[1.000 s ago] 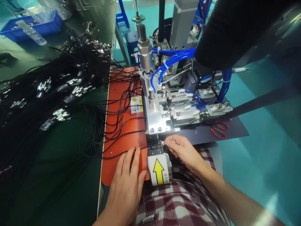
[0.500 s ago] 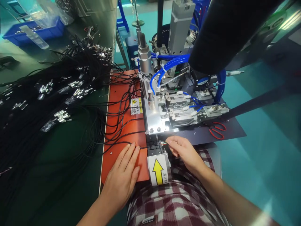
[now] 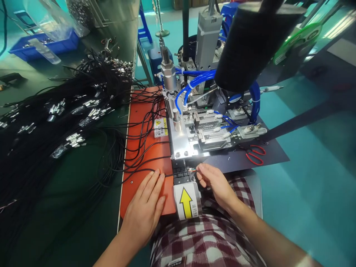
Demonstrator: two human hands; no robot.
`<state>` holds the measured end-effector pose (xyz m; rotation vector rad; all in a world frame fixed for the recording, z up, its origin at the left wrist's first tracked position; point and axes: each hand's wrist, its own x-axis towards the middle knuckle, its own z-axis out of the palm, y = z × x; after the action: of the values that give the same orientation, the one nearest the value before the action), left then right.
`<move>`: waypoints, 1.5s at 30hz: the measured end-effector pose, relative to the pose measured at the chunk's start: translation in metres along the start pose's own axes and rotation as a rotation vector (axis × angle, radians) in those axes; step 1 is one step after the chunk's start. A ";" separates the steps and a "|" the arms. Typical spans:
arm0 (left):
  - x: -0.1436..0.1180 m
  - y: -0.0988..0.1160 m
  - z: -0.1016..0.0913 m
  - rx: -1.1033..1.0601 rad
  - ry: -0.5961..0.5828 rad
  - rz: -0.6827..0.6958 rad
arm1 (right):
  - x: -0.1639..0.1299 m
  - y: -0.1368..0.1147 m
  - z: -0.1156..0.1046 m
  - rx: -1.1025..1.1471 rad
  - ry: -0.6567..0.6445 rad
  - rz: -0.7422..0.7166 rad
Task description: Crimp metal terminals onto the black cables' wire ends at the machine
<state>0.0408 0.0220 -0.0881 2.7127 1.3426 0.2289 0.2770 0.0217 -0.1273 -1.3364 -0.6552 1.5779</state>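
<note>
My left hand (image 3: 146, 200) lies flat with fingers stretched out on the orange plate (image 3: 147, 148), its fingertips touching a black cable (image 3: 175, 173). That cable runs to the right across a black slotted holder (image 3: 182, 180) on the machine's front track. Thin coloured wires (image 3: 192, 170) stick out of its stripped end. My right hand (image 3: 214, 180) is closed in a pinch at the tips of these wires, just right of the holder; the exact grip is partly hidden by the fingers. Below the holder is a white label with a yellow arrow (image 3: 186, 202).
The metal machine (image 3: 180, 139) with blue air hoses (image 3: 203, 77) stands just beyond my hands. Red-handled scissors or pliers (image 3: 255, 155) lie on the dark plate at right. Bundled black cables (image 3: 91, 89) cover the left table, near a blue bin (image 3: 25, 53). A black cylinder (image 3: 247, 48) overhangs the machine.
The view has shifted slightly, showing more of the black cylinder and a green reel. My left hand stays put; my right hand keeps its pinch at the wires with the fingers slightly shifted.
</note>
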 end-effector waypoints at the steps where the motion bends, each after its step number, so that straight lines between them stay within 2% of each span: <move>1: 0.000 0.000 0.000 0.007 0.009 0.002 | -0.002 0.000 -0.002 0.004 0.011 0.002; 12: 0.001 0.002 0.000 0.086 0.138 0.042 | -0.012 -0.004 -0.006 0.020 0.060 0.034; 19: 0.000 0.000 0.000 0.054 0.112 0.046 | -0.014 -0.007 -0.006 0.015 0.075 0.037; 26: -0.001 -0.002 0.003 0.046 0.114 0.045 | -0.008 -0.023 0.015 -0.003 0.045 -0.005; 30: -0.001 -0.001 0.002 0.045 0.111 0.039 | 0.002 -0.017 0.021 -0.018 0.042 -0.037; 36: -0.001 -0.002 0.002 0.041 0.113 0.032 | 0.005 -0.007 0.018 -0.072 0.063 -0.088; 39: -0.001 -0.002 0.003 0.042 0.104 0.027 | -0.003 -0.007 0.016 -0.208 0.133 -0.216; 43: -0.001 -0.001 0.002 0.045 0.112 0.036 | -0.018 -0.011 0.013 -0.742 0.180 -0.611; 45: -0.002 -0.001 0.001 0.047 0.116 0.034 | -0.022 -0.014 0.011 -0.970 0.151 -0.727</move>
<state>0.0396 0.0212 -0.0896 2.8022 1.3484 0.3677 0.2705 0.0092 -0.1029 -1.5714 -1.7022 0.5311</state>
